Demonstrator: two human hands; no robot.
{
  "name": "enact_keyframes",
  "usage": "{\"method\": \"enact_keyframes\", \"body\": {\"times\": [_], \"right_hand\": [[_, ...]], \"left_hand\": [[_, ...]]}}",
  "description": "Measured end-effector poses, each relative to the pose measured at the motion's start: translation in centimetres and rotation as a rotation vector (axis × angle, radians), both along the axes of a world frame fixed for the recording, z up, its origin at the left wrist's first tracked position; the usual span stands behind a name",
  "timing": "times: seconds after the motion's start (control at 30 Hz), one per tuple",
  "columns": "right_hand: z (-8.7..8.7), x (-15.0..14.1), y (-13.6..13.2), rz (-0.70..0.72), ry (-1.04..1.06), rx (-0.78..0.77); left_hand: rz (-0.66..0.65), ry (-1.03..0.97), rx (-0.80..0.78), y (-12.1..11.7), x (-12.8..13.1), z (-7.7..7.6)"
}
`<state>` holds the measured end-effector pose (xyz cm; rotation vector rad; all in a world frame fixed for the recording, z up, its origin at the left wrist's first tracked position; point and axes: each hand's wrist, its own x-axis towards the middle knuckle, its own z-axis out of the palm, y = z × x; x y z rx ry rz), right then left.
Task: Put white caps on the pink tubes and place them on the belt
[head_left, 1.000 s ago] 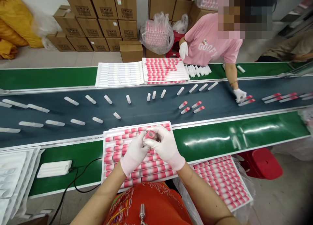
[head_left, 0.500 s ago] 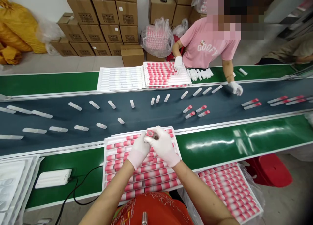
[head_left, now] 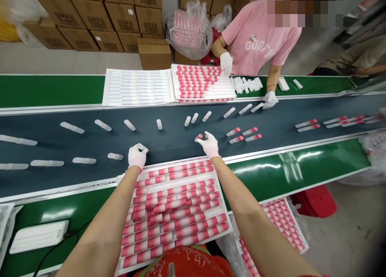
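Both my hands wear white gloves and reach over the dark conveyor belt (head_left: 175,138). My right hand (head_left: 208,143) pinches a pink-and-white tube (head_left: 198,138) and holds it low over the belt. My left hand (head_left: 137,154) is closed over a small clear tube (head_left: 144,150) at the belt's near edge. Below my arms lies a white tray (head_left: 173,206) filled with rows of pink-and-white tubes. To the left of my left hand a clear tube (head_left: 115,156) lies on the belt.
Several clear tubes and pink-capped tubes (head_left: 244,134) ride the belt. Across it a person in a pink shirt (head_left: 259,40) handles a tray of pink tubes (head_left: 200,83) beside a white tray (head_left: 137,87). Another full tray (head_left: 282,222) sits low right. A white box (head_left: 37,236) is at left.
My hands were together over the tray, working one pink tube. They have split apart and reached forward to the belt, right hand carrying the pink tube, left hand closing on a clear one.
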<state>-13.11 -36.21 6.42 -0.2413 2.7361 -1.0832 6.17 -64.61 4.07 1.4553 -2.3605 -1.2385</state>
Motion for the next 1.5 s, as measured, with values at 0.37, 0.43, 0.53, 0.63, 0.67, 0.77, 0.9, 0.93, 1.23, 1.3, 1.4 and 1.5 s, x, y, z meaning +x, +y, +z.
{"method": "enact_keyframes", "body": {"times": [0.37, 0.43, 0.53, 0.63, 0.67, 0.77, 0.9, 0.93, 1.23, 1.3, 1.4, 1.5], "right_hand": [[2.8, 10.8, 9.3, 0.590, 0.086, 0.528], [2.6, 10.5, 9.1, 0.594, 0.095, 0.534], [2.7, 10.4, 9.3, 0.615, 0.100, 0.508], [2.6, 11.2, 10.1, 0.633, 0.092, 0.474], [2.5, 11.5, 10.3, 0.635, 0.086, 0.466], [2.0, 11.7, 10.3, 0.619, 0.078, 0.448], [1.7, 10.7, 9.5, 0.581, 0.084, 0.412], [1.9, 10.5, 9.4, 0.576, 0.084, 0.394], [12.8, 13.5, 7.3, 0.556, -0.107, -0.368], [15.6, 13.8, 6.8, 0.598, -0.177, -0.530], [17.7, 13.7, 6.6, 0.634, -0.284, -0.568], [17.5, 13.8, 6.6, 0.523, -0.385, -0.632]], "left_hand": [[-0.024, 0.507, 0.450, 7.2, 5.0, 6.6], [-0.132, 0.519, 0.546, 9.9, 6.4, 8.4], [-0.254, 0.510, 0.599, 13.1, 7.9, 9.8], [-0.321, 0.453, 0.647, 15.2, 8.3, 10.3], [-0.327, 0.415, 0.656, 15.7, 8.3, 10.4], [-0.292, 0.310, 0.646, 16.6, 8.2, 10.5], [-0.330, 0.353, 0.694, 16.7, 8.3, 11.3], [-0.352, 0.385, 0.716, 16.7, 8.4, 11.6], [-0.531, 0.303, 0.577, 17.0, 9.3, 14.9], [-0.565, 0.307, 0.496, 17.0, 9.2, 15.5], [-0.584, 0.308, 0.444, 16.8, 8.9, 16.5], [-0.607, 0.290, 0.485, 16.5, 8.9, 17.4]]}}
